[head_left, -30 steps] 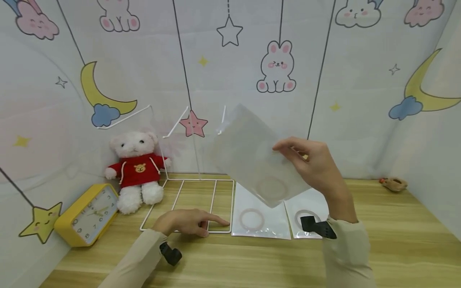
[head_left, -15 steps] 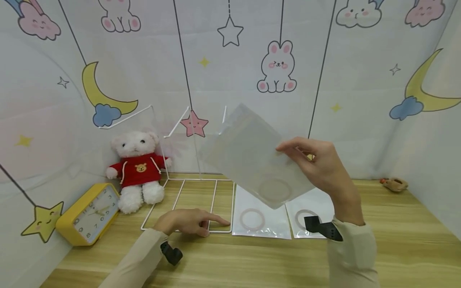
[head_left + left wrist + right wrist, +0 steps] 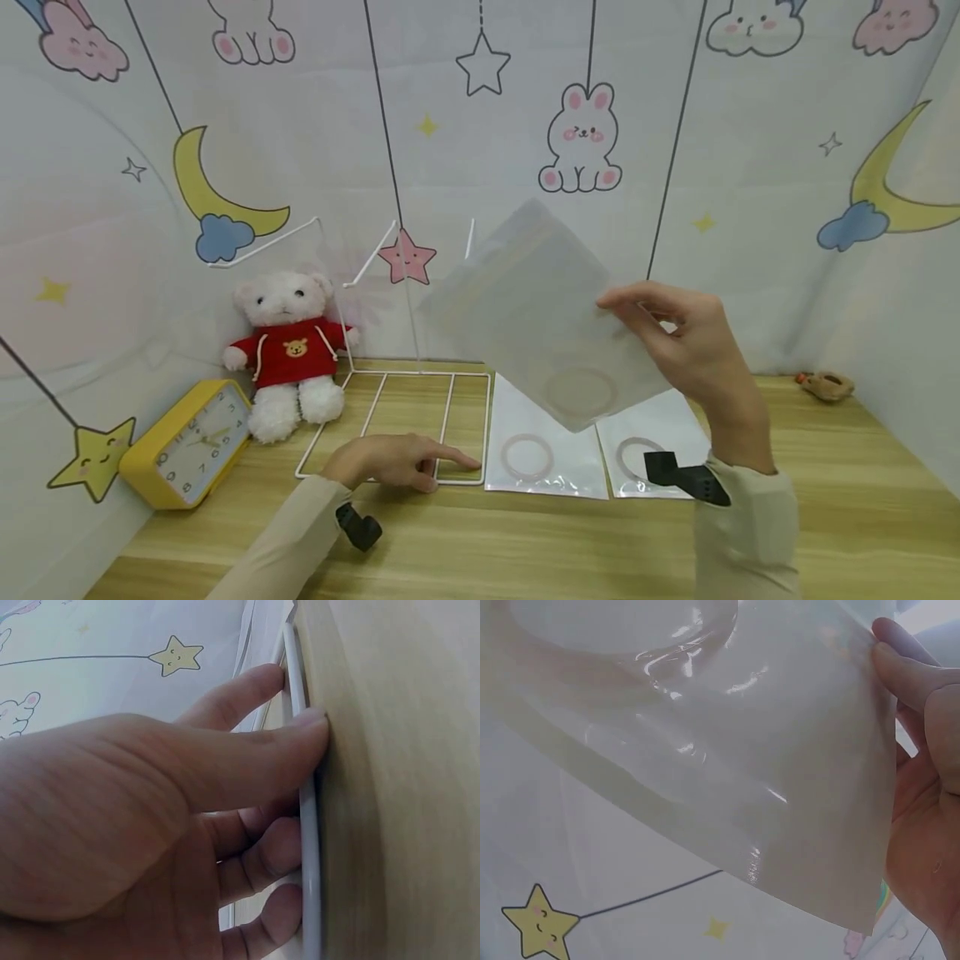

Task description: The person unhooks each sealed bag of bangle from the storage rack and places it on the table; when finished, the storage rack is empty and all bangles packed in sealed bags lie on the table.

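In the head view, my right hand (image 3: 686, 342) pinches the right edge of a translucent flat plastic bag (image 3: 543, 304), raised and tilted like a diamond. A pale ring (image 3: 550, 390) shows through the bag's lower corner. The right wrist view has thumb and fingertips on the edge of the glossy bag (image 3: 810, 772). My left hand (image 3: 393, 461) is low at the front of a white wire rack (image 3: 446, 408). In the left wrist view its thumb lies across the front wire (image 3: 309, 825), with curled fingers on the other side.
Two more flat bags with rings, a left bag (image 3: 566, 467) and a right bag (image 3: 660, 417), lie on the wooden table (image 3: 555, 550) right of the rack. A white teddy bear (image 3: 285, 354) and yellow clock (image 3: 187, 446) stand left. A small brown object (image 3: 827, 386) sits far right.
The right hand and the bag have drifted to the right, and the bag's top corner has risen slightly. The left hand has stayed at the rack's front wire.
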`<state>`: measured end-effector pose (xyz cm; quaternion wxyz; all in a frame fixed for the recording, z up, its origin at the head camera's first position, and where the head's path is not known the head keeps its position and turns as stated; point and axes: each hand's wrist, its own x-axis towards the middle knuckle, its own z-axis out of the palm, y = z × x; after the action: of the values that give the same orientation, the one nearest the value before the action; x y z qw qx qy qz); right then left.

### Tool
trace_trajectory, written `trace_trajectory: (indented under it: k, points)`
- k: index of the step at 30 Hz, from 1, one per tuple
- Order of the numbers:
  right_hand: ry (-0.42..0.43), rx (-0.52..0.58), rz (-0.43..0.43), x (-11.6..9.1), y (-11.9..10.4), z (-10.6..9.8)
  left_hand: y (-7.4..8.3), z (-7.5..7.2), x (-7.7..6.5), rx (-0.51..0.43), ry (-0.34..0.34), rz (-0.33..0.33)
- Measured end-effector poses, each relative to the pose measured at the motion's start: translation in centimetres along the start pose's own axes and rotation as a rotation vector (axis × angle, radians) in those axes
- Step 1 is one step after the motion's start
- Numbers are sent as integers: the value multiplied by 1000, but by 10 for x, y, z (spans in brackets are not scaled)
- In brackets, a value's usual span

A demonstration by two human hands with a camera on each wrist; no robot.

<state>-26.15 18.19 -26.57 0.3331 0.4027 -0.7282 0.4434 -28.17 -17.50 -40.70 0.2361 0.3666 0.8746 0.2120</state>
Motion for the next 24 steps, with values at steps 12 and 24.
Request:
trace_trajectory:
  k: [12,24]
  points:
    - [154,-50,52,-7,11,-19,3,1,2,-15,4,-16]
    - [263,-83,94,-14,25,-40,4,0,0,4,11,5]
